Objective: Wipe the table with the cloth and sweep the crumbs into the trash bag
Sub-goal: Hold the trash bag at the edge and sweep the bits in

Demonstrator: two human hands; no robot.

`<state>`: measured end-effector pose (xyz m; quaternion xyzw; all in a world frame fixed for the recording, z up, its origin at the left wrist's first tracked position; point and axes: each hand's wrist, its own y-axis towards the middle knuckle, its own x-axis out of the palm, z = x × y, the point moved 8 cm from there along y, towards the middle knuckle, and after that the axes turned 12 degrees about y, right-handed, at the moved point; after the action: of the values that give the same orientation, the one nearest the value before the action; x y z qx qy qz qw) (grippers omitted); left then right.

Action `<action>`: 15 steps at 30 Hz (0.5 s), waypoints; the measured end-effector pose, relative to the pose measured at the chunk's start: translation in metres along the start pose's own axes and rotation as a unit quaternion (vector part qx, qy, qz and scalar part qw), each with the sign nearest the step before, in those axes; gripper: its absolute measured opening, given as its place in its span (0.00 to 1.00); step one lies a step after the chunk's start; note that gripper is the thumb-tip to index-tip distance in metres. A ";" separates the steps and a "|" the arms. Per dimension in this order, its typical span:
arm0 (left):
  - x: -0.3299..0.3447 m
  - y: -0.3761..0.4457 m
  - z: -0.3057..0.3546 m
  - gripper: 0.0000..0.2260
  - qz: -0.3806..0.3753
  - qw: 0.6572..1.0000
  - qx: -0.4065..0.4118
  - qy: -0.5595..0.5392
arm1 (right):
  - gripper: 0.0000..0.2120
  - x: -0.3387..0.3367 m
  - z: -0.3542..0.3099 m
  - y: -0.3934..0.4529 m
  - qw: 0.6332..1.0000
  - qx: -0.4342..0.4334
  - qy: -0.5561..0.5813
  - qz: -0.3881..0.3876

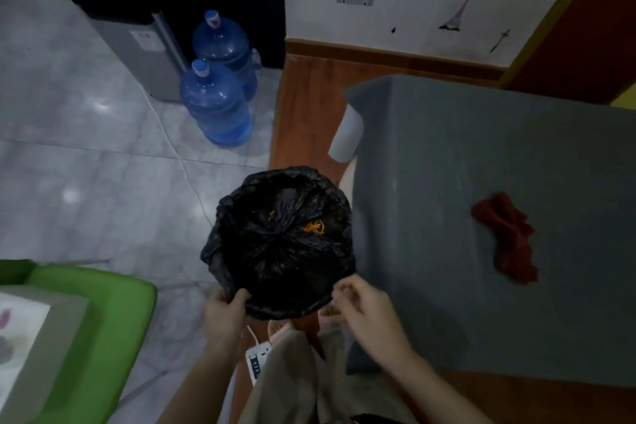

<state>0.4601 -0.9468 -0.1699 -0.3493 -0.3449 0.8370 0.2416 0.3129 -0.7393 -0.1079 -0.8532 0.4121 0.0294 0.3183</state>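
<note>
Two hands work the rim of the crinkled black plastic trash bag [278, 241], which sits open just off the table's left edge. The left hand [223, 315] pinches the rim at about seven o'clock, thumb hooked over the plastic; the right hand [364, 311] is at four o'clock, fingers curled at the rim, though blur hides whether it truly grips. Held so, the mouth likely stays wide and close under the edge to catch sweepings. A few orange crumbs [314, 227] already lie inside. The crumpled dark red cloth [506, 241] rests on the grey-covered table [464, 155], at three o'clock from the bag, well apart from both hands. Two blue water jugs [215, 107] stand at eleven o'clock, a green tray [113, 313] at eight; neither blocks the sweep.
</note>
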 end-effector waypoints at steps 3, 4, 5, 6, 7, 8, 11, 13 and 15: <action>-0.010 0.018 -0.003 0.10 -0.003 1.000 0.006 0.004 | 0.15 0.057 0.041 0.024 0.970 0.214 0.115 -0.005; -0.010 0.024 -0.004 0.10 -0.005 1.000 0.011 0.009 | 0.16 0.065 0.049 0.033 0.961 0.236 0.140 0.017; -0.012 0.032 -0.006 0.10 -0.003 1.000 0.013 0.014 | 0.16 0.073 0.057 0.043 0.953 0.248 0.167 0.043; -0.013 0.040 -0.008 0.09 0.003 1.000 0.015 0.017 | 0.17 0.078 0.064 0.053 0.946 0.251 0.191 0.073; -0.013 0.048 -0.010 0.10 0.010 1.000 0.016 0.017 | 0.18 0.078 0.071 0.062 0.942 0.251 0.196 0.102; -0.013 0.059 -0.013 0.10 0.015 1.000 0.013 0.013 | 0.19 0.080 0.080 0.072 0.942 0.253 0.184 0.125; -0.004 0.097 -0.027 0.10 0.021 1.000 0.001 0.002 | 0.23 0.092 0.110 0.103 0.939 0.269 0.176 0.118; 0.010 0.130 -0.043 0.10 0.025 1.000 -0.010 0.006 | 0.19 0.105 0.136 0.129 0.936 0.276 0.198 0.087; 0.030 0.163 -0.058 0.11 0.009 1.000 -0.018 0.015 | 0.17 0.112 0.160 0.157 0.946 0.262 0.168 0.088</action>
<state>0.4575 -1.0084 -0.3338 -0.3690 -0.3532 0.8276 0.2329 0.3070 -0.7973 -0.3517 -0.6928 0.5260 -0.1956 0.4529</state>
